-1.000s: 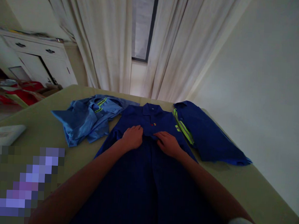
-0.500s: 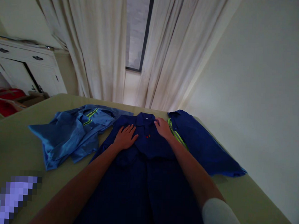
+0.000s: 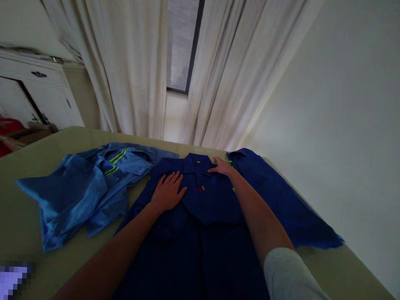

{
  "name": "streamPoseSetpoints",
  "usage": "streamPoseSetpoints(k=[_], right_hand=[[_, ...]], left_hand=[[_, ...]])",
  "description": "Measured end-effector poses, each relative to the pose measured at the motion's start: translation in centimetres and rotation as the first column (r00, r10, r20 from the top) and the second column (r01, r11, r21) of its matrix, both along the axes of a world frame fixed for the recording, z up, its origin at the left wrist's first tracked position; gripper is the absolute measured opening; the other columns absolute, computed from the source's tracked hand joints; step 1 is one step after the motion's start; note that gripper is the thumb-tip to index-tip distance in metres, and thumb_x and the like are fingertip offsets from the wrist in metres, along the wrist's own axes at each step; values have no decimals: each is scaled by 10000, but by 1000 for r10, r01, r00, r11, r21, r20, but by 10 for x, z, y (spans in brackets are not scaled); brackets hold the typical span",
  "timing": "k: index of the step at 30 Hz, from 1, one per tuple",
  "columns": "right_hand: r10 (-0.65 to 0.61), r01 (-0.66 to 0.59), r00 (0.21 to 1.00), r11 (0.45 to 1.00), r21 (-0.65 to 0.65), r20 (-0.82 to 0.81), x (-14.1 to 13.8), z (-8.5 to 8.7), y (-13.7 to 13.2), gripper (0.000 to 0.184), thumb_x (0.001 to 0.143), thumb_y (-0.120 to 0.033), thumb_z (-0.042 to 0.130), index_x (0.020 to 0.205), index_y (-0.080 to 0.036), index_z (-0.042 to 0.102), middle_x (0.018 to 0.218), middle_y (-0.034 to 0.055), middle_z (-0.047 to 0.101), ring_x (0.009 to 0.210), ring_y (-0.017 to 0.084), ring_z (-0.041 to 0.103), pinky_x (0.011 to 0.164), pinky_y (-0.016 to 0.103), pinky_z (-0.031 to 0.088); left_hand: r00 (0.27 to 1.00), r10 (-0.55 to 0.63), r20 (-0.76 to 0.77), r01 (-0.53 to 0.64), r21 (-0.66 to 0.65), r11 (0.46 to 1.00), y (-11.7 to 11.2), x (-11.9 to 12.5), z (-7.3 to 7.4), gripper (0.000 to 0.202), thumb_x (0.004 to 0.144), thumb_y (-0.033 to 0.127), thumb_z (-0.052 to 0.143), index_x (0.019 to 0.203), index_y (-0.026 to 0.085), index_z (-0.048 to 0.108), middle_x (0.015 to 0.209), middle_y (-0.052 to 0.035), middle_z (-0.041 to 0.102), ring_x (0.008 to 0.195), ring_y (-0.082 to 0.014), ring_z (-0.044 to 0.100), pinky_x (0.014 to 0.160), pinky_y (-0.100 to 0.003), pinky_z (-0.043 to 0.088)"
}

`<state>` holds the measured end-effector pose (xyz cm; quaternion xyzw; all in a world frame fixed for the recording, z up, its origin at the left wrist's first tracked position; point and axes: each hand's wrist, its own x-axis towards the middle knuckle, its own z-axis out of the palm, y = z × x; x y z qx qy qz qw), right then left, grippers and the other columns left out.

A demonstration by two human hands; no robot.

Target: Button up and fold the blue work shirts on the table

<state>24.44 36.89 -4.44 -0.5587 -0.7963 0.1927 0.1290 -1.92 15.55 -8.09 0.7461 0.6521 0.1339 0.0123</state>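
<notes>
A dark navy work shirt [image 3: 214, 208] with a collar and a small red and yellow mark on its chest lies spread in front of me. My left hand [image 3: 167, 192] rests flat on its left chest side, fingers spread. By the right side of the collar, my right hand [image 3: 222, 167] is over the shoulder, thumb and fingers apart, with nothing visibly gripped. Dark trousers [image 3: 178, 268] lie below the shirt hem, partly covered by my forearms. Another dark blue garment [image 3: 274, 193] with yellow-green stripes lies beside my right forearm.
To the left, a crumpled lighter blue work shirt [image 3: 76, 180] with yellow-green stripes lies on the olive-coloured surface [image 3: 88, 135]. Behind are pale curtains [image 3: 133, 76] around a narrow window. A white wall [image 3: 337, 120] closes the right side; a white cabinet [image 3: 50, 90] stands far left.
My right hand has shifted slightly outward from the collar, and its fingers have parted. My left hand stays flat on the shirt. The view has shifted a little.
</notes>
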Motion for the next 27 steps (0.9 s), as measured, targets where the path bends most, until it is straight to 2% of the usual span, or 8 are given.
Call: streamPoseSetpoints(k=[4,7,10,15,17,21,24,27], right_hand=[[24,-28,999,995,-97,-43,-3,5,9,881,665,-334,918,1446,-115,574,1277,168,684,1121,284,669,979,386,530],[79,-83,996,986,-142,-32,-9,18,9,501,692,-255,865,1157,-116,741,1001,88,752,932,246,690,857,342,548],[129,-133,991,979,-154,-35,-11,37,3,261,675,-204,830,918,-144,755,860,34,734,850,223,665,799,312,524],[313,-304,950,927,220,-6,6,61,-43,236,762,-250,705,967,-136,676,933,44,663,877,207,589,842,322,454],[396,-407,913,855,321,101,20,58,-73,216,770,-221,671,970,-143,645,934,54,638,882,210,569,851,327,439],[419,-551,815,772,316,400,42,30,-130,268,772,-97,628,1028,-173,647,1038,89,647,1013,243,565,946,358,418],[310,-498,825,794,348,472,49,8,-153,318,853,-54,560,1128,-178,662,1149,114,650,1099,251,569,997,364,421],[196,-389,873,833,394,447,50,-1,-160,343,912,-61,529,1210,-169,659,1190,134,652,1142,259,577,1031,366,430]], left_hand=[[1000,4,0,-4,6,1000,2,-1,-2,639,1027,542,321,1564,221,452,1666,-81,373,1541,-291,334,1269,-537,221],[1000,7,7,-7,9,1000,4,-2,-4,627,1025,546,329,1558,241,459,1662,-76,384,1539,-291,337,1267,-531,210],[1000,3,19,-4,10,1000,5,-4,-7,624,1023,545,338,1554,240,462,1657,-76,395,1533,-294,345,1262,-531,213],[999,-12,51,8,68,998,4,-3,-5,580,1020,512,393,1492,194,503,1599,-126,472,1486,-306,398,1241,-530,236],[997,12,77,-21,111,994,2,-3,0,524,999,473,455,1408,158,545,1490,-162,553,1383,-316,487,1178,-503,331],[980,156,127,-180,206,962,-1,-3,16,267,952,311,509,1118,133,619,1158,-169,638,1102,-317,583,957,-439,472],[972,182,146,-222,349,910,-6,-4,29,244,941,256,526,1130,143,632,1208,-188,622,1129,-336,559,972,-466,453],[987,133,90,-159,434,887,-7,-13,40,464,937,230,538,1398,190,558,1453,-188,536,1306,-365,471,1085,-537,373]])
